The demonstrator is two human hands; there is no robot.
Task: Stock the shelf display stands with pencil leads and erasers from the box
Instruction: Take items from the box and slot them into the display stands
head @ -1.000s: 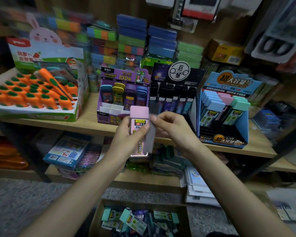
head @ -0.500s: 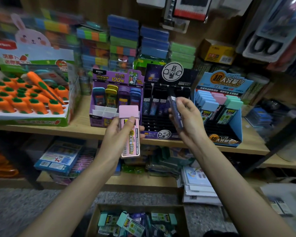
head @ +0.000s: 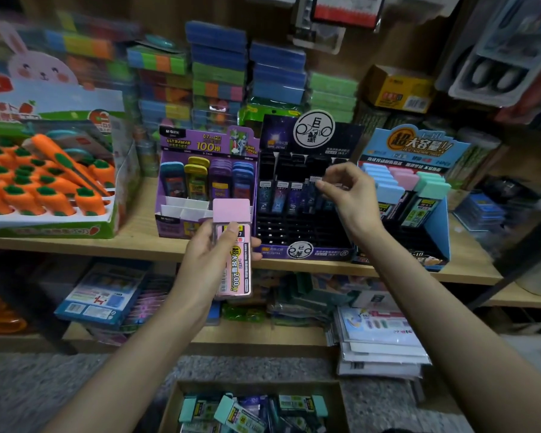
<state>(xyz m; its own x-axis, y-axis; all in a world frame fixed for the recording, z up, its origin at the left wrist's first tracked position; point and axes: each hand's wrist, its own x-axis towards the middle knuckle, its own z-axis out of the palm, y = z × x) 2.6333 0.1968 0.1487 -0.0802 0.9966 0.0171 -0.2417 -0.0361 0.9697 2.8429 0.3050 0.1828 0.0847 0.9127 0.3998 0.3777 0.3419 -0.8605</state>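
My left hand [head: 205, 264] grips a pink lead case [head: 233, 254] with a pink cap, upright in front of the shelf edge. My right hand [head: 349, 195] reaches over the black display stand [head: 294, 228] and pinches the top of a dark blue lead case [head: 312, 190] that stands in the stand's row of similar cases. To the right, the blue display stand [head: 436, 235] holds blue, pink and green capped cases. On the floor below, the cardboard box [head: 174, 401] holds several green-capped lead cases.
A purple display stand [head: 172, 221] with lead boxes sits left of the black one. At far left is a carrot-eraser display [head: 44, 195]. Stacked colourful packs [head: 219, 73] fill the shelf's back. The lower shelf holds packets and a pile of booklets [head: 378, 345].
My right hand took the dark lead case from beside the pink one and carried it up and right into the black stand's row. The left hand kept hold of the pink case.
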